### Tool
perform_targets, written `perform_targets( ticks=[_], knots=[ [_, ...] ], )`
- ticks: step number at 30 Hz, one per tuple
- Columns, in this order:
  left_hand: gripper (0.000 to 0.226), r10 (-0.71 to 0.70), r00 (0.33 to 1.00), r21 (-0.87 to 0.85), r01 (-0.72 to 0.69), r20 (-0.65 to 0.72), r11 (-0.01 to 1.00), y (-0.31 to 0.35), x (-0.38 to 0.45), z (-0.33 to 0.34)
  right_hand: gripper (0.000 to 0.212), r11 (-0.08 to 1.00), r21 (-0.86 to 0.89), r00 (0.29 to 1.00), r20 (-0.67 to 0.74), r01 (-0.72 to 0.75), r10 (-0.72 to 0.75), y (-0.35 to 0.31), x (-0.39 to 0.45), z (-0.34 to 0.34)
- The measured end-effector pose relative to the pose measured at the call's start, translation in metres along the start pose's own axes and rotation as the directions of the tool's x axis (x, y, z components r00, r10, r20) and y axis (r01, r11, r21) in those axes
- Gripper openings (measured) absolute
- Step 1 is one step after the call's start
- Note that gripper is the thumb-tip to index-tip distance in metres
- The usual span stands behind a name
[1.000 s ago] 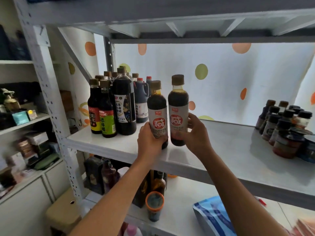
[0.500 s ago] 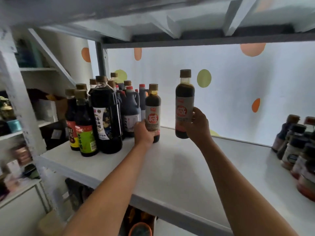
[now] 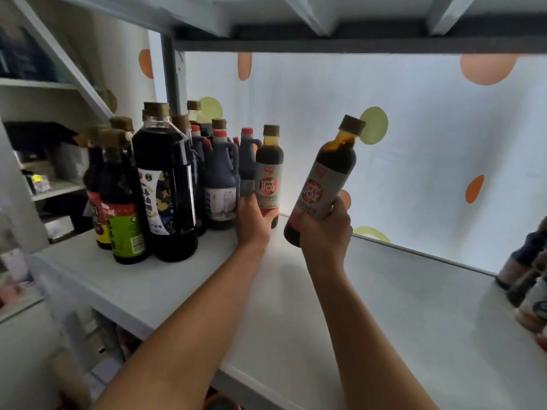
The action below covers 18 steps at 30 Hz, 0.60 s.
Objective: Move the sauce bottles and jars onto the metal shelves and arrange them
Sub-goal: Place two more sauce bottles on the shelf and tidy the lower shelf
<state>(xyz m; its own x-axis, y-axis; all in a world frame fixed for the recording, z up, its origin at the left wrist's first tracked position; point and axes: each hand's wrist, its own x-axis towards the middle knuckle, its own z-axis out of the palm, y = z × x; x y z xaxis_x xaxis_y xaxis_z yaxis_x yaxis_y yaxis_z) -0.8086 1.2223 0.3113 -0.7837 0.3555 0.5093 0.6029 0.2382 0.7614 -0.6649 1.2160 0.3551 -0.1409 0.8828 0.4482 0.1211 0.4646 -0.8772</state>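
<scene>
1. white metal shelf carries the work: a cluster of dark sauce bottles stands at its back left corner, and a smaller group of squat bottles and jars sits at its right edge, well apart from the first.

2. the left hand wraps its fingers round the base of a grey-labelled soy sauce bottle, which stands upright on the shelf near the back edge, just beside the red-capped jugs of the cluster.

3. the right hand grips the lower body of a matching second bottle. this one is off the shelf, tilted with its brown cap leaning right, close to the first bottle but not touching it.

4. the step in hand looks like seating the pair beside the cluster. to do it well, i would bring the tilted bottle upright before lowering it, so the base lands flat rather than on its rim.

5. set it just right of the standing bottle, label facing the front edge to match its twin, and keep the row parallel to the back edge.

6. the left hand is well placed to steady the standing bottle; loosen that grip only once both bases sit flat, since a nudge could topple the tall neighbours.
</scene>
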Motion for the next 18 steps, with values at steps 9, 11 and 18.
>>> perform_targets(
  ticks=[9,11,18],
  knots=[
    [0.025,-0.104,0.994,-0.095,0.106,0.023,0.99,0.022,-0.029,-0.036,0.05,0.993,0.09,0.998,0.003,-0.07,0.07,0.003,-0.004,0.007],
    [0.025,-0.055,0.998,-0.139,0.059,0.033,0.989,0.032,-0.047,-0.064,0.053,0.992,0.093,0.996,0.017,-0.083,0.082,0.003,-0.01,0.01],
    [0.021,0.29,0.957,-0.14,-0.286,0.011,0.948,0.006,-0.083,-0.175,0.054,0.982,0.175,0.99,0.132,-0.078,0.055,-0.008,-0.027,0.046]
  ],
)
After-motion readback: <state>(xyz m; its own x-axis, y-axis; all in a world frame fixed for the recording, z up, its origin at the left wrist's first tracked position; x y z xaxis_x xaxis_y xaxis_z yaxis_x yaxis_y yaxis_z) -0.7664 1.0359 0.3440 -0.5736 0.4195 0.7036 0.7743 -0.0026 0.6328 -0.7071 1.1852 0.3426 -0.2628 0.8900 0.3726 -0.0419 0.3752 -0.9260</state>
